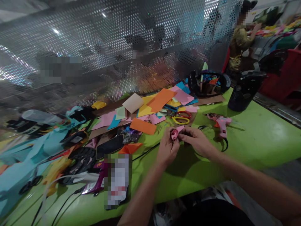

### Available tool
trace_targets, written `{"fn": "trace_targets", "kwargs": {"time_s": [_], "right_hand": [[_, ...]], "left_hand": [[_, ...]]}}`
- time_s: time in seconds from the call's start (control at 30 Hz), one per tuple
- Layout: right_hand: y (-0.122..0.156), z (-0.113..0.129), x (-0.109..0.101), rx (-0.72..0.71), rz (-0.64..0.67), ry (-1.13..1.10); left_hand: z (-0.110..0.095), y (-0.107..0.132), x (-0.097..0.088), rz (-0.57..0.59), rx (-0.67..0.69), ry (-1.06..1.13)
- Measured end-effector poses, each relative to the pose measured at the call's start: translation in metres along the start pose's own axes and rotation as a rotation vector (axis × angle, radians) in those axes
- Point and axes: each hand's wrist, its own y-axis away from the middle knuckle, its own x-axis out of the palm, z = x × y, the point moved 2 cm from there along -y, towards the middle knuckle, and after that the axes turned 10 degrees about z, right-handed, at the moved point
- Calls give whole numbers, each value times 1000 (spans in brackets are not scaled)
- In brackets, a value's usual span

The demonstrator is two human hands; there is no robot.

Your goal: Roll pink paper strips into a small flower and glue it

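My left hand [166, 147] and my right hand [196, 140] meet above the green table [246, 141], both pinched on a small rolled piece of pink paper [175, 134]. The left fingers wrap the roll from the left, and the right fingers press its right end. A pink glue gun [219, 123] lies just right of my right hand, its black cord curling toward me. Two pairs of scissors, yellow-handled [180, 120] and red-handled [184, 114], lie just beyond my hands.
Loose coloured paper sheets [160, 100] cover the table's far middle. A black bowl of scraps [207, 83] and a dark cup [244, 91] stand at the back right. A perforated metal screen [117, 47] walls the far side. Clutter and cables fill the left. A person sits far right.
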Motion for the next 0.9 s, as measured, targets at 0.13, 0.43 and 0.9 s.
{"fn": "trace_targets", "kwargs": {"time_s": [0.13, 0.43, 0.9], "right_hand": [[-1, 0, -1, 20, -4, -19], [-4, -7, -7, 25, -26, 73], [4, 4, -10, -43, -121, 609]], "left_hand": [[-1, 1, 0, 4, 30, -84], [-3, 1, 4, 6, 75, -232], [-5, 3, 9, 140, 34, -128]]}}
